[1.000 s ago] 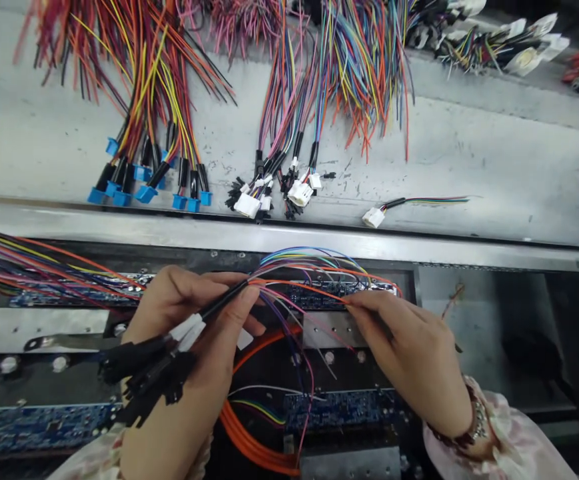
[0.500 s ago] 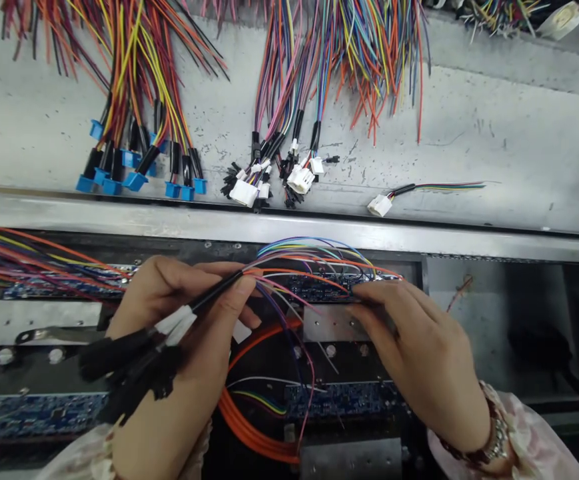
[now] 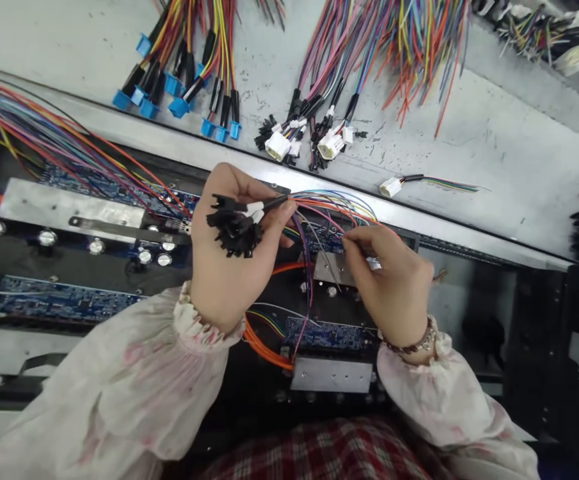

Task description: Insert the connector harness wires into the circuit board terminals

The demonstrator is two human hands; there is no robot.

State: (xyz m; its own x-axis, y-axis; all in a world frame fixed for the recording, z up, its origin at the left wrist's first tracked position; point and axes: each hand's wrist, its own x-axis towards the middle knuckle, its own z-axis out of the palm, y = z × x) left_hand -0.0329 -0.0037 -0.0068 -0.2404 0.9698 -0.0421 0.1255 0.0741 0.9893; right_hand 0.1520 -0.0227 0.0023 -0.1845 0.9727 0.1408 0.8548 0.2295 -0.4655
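Observation:
My left hand (image 3: 239,240) is closed round a wire harness, pinching its black sleeve between thumb and fingers. Black connectors (image 3: 236,230) at the harness end hang over the back of that hand. From the sleeve, loose coloured wires (image 3: 339,198) fan out to the right in an arc. My right hand (image 3: 386,280) pinches the tip of a wire among them; which colour it is I cannot make out. Below the fingertips lie a blue circuit board (image 3: 324,240), partly covered by the wires, and a metal plate (image 3: 330,268). Purple and grey wires droop between my hands.
On the grey shelf behind lie harnesses with blue connectors (image 3: 179,107), others with white connectors (image 3: 276,147), and a single white-plug harness (image 3: 392,186). A metal rail (image 3: 339,177) runs along the shelf's front. Orange cable (image 3: 266,350) loops below my hands, near another board (image 3: 326,335).
The view has shifted and tilted, showing more of my sleeves. The left hand has turned so the connectors lie over its back. My right fingers stay pinched at the wires.

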